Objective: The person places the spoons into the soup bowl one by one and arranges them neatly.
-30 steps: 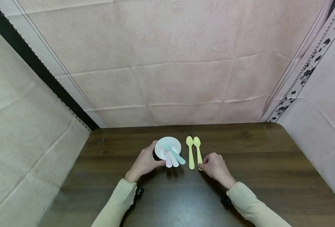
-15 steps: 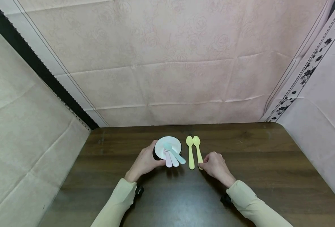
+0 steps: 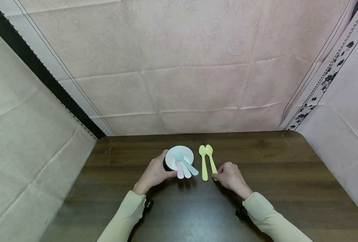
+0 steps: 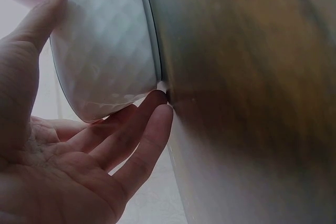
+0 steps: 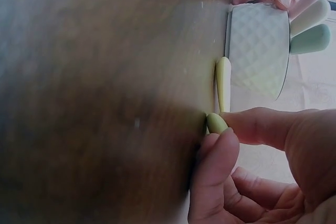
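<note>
Left hand (image 3: 154, 173) cups the white bowl (image 3: 179, 155) near the bench (image 3: 288, 174) middle, fingers curved round its quilted wall. Three pastel spoons (image 3: 185, 167) lean out of the bowl, handles aimed about 5 o'clock. Just right of it two yellow spoons (image 3: 203, 163) lie flat side by side, long axis 12 to 6, bowls at 12. Right hand (image 3: 231, 176) pinches the handle tip of the right-hand spoon (image 3: 211, 158) between thumb and forefinger, wrist trailing toward 5 o'clock.

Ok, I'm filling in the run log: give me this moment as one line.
left hand: holds white bowl | right hand: pinches yellow spoon handle | second yellow spoon: on table
</note>
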The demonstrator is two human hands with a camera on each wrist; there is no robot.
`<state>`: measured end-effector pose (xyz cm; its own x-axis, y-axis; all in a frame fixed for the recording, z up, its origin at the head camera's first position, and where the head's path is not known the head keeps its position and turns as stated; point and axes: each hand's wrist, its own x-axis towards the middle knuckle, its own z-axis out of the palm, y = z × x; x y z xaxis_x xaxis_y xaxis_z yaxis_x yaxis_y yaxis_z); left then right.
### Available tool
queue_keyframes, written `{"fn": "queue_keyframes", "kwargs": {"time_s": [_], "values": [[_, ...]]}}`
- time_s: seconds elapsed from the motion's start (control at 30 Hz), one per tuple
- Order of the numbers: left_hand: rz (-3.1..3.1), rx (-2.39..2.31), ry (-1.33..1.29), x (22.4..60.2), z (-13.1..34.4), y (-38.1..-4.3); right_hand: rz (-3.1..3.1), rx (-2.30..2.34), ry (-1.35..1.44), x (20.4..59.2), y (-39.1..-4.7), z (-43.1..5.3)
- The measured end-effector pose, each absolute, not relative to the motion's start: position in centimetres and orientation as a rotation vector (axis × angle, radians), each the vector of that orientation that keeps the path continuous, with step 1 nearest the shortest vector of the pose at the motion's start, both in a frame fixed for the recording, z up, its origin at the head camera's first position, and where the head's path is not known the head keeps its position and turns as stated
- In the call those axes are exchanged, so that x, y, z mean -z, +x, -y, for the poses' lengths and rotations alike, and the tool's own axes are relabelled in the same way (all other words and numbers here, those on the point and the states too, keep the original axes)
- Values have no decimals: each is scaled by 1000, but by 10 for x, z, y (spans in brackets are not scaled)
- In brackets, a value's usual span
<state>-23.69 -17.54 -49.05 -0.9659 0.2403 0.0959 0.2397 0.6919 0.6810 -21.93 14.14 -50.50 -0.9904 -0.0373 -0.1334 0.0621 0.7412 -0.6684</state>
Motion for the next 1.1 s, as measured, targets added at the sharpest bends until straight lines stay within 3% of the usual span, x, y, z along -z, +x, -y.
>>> {"fn": "queue_keyframes", "kwargs": {"time_s": [0.2,1.1], "values": [[-2889,-1162,414,491,176,-237,-2792,1074,72,486,-209,-136],[-2872,-1177,419,488,176,-235,-2712,1190,190,487,-204,-143]]}}
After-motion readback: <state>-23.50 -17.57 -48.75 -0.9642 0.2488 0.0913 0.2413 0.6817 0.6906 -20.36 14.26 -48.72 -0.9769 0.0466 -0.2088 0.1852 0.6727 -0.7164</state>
